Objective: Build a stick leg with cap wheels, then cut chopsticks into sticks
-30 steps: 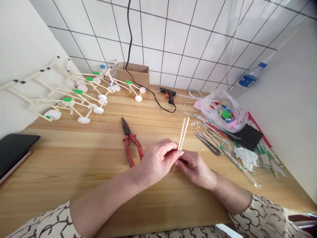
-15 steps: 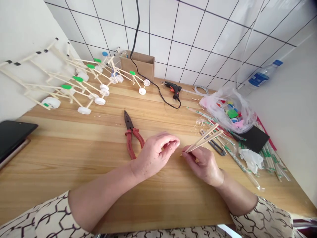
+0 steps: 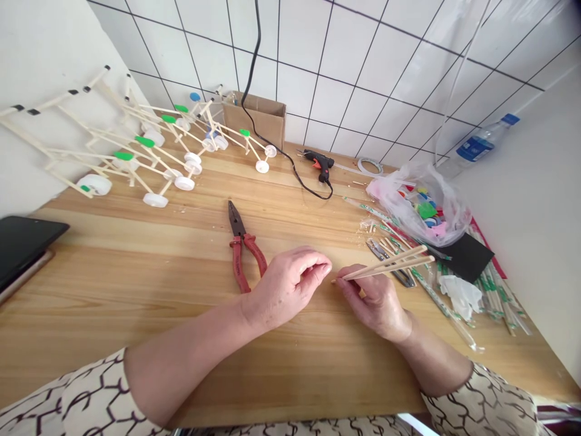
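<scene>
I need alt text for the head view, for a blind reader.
The right hand holds wooden sticks over a table; the left hand, closed, is near red-handled pliers. Wheeled stick models and a glue gun sit behind.

Print is showing on the things here, but no word or number is coming through readably.
On the bottle (image 3: 498, 129), the blue label (image 3: 475, 147) is bearing white marks too small to make out. On the pliers (image 3: 238, 229), faint dark marks are running along 1 red handle (image 3: 238, 266), too blurred to read. Along the wrappers (image 3: 436, 295), green print is showing, also unreadable.
</scene>
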`<action>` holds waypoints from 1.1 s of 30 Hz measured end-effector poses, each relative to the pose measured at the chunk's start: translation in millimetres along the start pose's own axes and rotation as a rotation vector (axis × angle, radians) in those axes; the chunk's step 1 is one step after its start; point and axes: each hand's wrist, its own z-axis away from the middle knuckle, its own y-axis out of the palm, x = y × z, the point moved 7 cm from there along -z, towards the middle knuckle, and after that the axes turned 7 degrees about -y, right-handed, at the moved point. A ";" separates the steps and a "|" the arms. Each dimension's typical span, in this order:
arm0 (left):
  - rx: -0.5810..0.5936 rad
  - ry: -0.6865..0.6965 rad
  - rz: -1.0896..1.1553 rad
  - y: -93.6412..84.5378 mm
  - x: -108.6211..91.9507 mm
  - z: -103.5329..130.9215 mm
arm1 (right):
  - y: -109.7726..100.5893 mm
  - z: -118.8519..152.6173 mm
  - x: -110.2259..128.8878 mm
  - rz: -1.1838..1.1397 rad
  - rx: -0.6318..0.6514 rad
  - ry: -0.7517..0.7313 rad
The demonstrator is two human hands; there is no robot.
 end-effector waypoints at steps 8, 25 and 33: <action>0.021 -0.039 -0.010 4.4 6.5 -0.1 | 3.0 0.0 -1.6 -0.009 0.034 0.007; 0.227 -0.353 0.107 14.5 17.8 1.4 | 9.5 15.7 -42.7 -0.966 -0.281 0.641; 0.436 -0.398 0.226 29.5 9.7 7.8 | 21.8 22.0 -41.2 -1.323 -0.343 0.849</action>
